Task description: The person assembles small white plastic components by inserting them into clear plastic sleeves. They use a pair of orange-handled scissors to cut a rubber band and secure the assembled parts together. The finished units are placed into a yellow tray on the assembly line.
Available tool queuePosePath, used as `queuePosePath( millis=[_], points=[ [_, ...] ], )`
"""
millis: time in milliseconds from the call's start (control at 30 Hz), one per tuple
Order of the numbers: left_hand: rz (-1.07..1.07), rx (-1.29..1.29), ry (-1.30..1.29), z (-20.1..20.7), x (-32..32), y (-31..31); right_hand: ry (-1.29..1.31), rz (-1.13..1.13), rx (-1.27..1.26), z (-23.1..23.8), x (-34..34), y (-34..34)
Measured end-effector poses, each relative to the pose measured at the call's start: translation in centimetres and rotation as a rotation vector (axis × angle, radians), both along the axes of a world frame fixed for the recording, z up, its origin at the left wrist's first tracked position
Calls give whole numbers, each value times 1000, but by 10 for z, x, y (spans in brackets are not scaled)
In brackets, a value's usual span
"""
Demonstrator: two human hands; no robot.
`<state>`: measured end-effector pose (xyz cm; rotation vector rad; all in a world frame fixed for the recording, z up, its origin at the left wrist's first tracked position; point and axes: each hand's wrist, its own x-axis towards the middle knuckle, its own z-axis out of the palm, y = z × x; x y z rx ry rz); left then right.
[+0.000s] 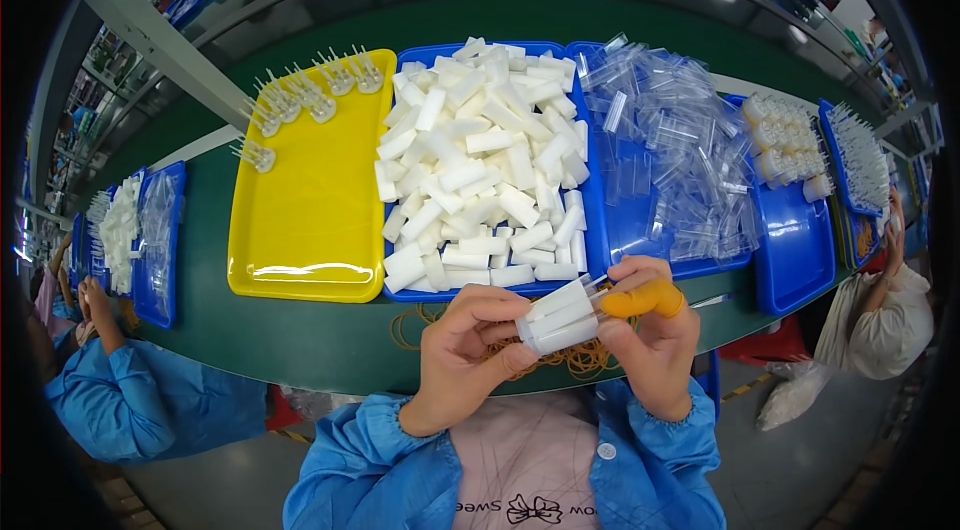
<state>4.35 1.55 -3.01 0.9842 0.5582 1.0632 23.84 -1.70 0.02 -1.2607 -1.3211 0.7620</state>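
Observation:
In front of my chest, both hands hold a short bundle of white foam cylinders on a pale round base, with thin clear prongs and clear plastic at its right end. My left hand is closed, its thumb and fingers pinching the base end. At the other end my right hand grips the bundle between thumb and fingers; an orange finger cot covers one finger. Tan rubber bands lie on the green table just beneath the hands. Straight ahead, a blue tray is heaped with loose white foam cylinders.
Left is a yellow tray with several white pronged bases. To the right, one blue tray carries clear plastic pieces; another has finished-looking bundles. Co-workers sit on both sides.

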Motion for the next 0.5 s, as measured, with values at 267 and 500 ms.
queuePosePath(
  millis=[267,500],
  points=[
    [3,74,31,3,2,2,-96,26,77,5,3,5],
    [-31,88,81,-5,-6,3,-231,140,106,15,6,12]
  ],
)
